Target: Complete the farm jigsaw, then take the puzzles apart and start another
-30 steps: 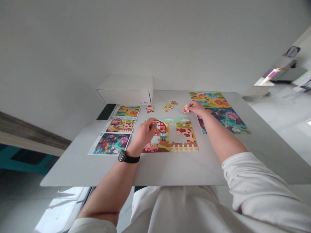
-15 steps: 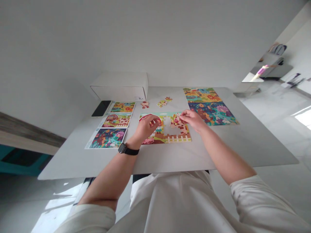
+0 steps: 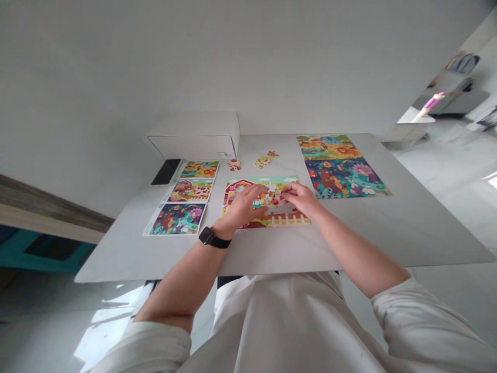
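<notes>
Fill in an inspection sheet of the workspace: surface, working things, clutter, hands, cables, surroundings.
Surface: pale table.
Working things: farm puzzle with a gap; loose pieces beyond it.
Clutter: phone and picture sheet on the left, two pictures on the right, box at the back.
Left hand: open over the puzzle; contact unclear.
Right hand: pinches a piece over the gap.
Cables: nothing seen.
Surroundings: wall behind; sunlit floor lower left.

Farm puzzle [image 3: 279, 221] partly covered by the left grip [image 3: 244, 205].
The piece [image 3: 275, 200] at the right grip [image 3: 302, 199] is partly hidden; the label [image 3: 224, 154] on the white box [image 3: 194, 146] cannot be read; both sleeves [image 3: 419, 321] are cut off below.
</notes>
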`<act>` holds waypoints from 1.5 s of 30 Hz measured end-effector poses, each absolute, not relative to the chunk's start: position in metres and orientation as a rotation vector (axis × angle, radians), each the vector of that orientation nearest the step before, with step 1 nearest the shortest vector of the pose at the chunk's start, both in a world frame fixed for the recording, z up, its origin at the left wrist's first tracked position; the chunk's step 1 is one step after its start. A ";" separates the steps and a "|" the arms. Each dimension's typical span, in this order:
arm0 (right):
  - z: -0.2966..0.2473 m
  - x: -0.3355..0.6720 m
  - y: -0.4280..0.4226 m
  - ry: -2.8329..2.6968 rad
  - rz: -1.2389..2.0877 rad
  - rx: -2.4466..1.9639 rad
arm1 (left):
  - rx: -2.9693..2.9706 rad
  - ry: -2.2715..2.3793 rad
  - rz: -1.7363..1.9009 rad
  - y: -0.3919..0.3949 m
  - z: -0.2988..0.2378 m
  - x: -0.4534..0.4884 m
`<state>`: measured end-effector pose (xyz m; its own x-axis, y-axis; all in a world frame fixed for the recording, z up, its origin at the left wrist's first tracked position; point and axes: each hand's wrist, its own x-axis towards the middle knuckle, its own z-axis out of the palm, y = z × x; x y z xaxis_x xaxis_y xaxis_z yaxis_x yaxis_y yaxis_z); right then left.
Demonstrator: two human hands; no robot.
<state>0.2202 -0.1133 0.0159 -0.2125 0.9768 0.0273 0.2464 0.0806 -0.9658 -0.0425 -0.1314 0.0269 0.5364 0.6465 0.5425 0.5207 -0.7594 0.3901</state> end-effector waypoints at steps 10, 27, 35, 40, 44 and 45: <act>0.017 0.222 -0.113 -1.670 1.082 -1.232 | 2.524 1.017 1.046 -0.135 0.032 -0.039; 0.014 0.231 -0.106 -2.133 0.455 -0.910 | 2.354 1.242 1.053 -0.127 0.024 -0.045; 0.015 0.226 -0.104 -2.173 0.383 -0.814 | 2.300 1.209 1.052 -0.128 0.024 -0.042; 0.017 0.224 -0.105 -2.221 0.370 -0.801 | 2.285 1.214 1.015 -0.128 0.023 -0.042; 0.016 0.223 -0.102 -2.256 0.370 -0.864 | 2.379 1.249 0.930 -0.127 0.023 -0.042; 0.015 0.223 -0.101 -2.269 0.371 -0.886 | 2.408 1.255 0.909 -0.126 0.022 -0.042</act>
